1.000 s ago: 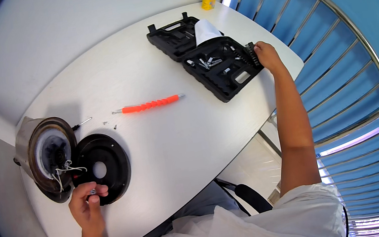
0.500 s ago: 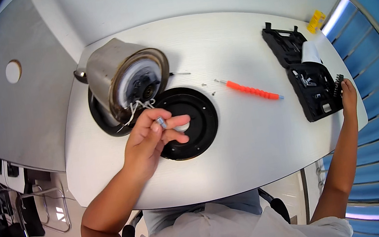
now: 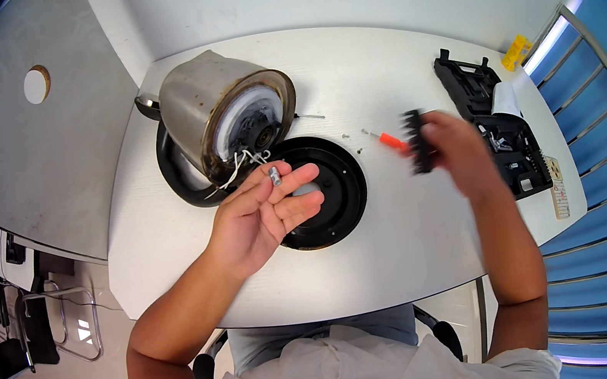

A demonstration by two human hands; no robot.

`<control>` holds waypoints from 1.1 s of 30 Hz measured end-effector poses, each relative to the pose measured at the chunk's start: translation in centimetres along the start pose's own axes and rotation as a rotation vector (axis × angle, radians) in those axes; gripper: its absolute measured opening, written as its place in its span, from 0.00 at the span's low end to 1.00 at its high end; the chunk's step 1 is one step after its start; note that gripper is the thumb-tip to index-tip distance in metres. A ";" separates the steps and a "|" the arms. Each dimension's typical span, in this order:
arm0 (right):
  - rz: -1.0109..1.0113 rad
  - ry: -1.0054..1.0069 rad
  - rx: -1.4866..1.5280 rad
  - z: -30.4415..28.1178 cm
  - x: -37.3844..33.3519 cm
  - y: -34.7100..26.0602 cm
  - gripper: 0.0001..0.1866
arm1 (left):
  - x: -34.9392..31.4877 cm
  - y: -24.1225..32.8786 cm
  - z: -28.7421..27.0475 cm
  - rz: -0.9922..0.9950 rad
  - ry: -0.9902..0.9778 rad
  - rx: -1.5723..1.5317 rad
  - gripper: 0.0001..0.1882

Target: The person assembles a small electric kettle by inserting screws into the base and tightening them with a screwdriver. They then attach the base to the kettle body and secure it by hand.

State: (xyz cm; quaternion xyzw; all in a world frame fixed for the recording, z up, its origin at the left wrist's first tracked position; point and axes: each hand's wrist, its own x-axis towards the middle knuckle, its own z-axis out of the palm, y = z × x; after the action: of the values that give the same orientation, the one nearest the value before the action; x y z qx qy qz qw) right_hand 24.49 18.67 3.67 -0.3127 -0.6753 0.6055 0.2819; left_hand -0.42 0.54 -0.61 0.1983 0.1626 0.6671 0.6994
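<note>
Over the white oval-edged table (image 3: 378, 276): two bare hands, both occupied. Right hand (image 3: 461, 152), one: closed around a black comb-toothed rack (image 3: 418, 144), blurred; since the last half-second, brought leftward from the open black plastic tool case (image 3: 464, 93). Effect: rack now clear of the case, nearer the left hand, though well apart. Left hand (image 3: 243, 229), one: pinching a small silver metal cylinder (image 3: 275, 177), other fingers extended, above the round black base plate (image 3: 349, 210).

Count: rack, one; cylinder, one; base plate, one; tipped stainless-steel kettle (image 3: 204, 114) with white wires, one; orange flexible shaft (image 3: 391, 141), partly hidden, one; loose small screws (image 3: 359, 150), apparently two; pale button-covered remote (image 3: 558, 188), newly uncovered, one; yellow box (image 3: 515, 53), one.
</note>
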 end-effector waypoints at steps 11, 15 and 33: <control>0.112 -0.312 0.485 8.5 -0.6 1.7 0.14 | -0.1 -0.3 0.0 0.052 0.116 0.221 0.14; 0.013 -0.370 0.484 8.1 -0.7 2.8 0.16 | -0.4 -0.8 -0.1 0.114 0.126 0.421 0.10; 0.039 -0.451 0.842 7.8 -0.7 2.8 0.12 | -0.5 -1.1 0.5 0.235 0.071 0.797 0.11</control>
State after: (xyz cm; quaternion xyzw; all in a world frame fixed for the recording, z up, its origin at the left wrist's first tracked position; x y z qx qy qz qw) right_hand 19.28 13.36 0.02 -0.0445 -0.4096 0.8844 0.2193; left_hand 0.79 0.01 -0.71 0.4475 0.4083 0.6338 0.4809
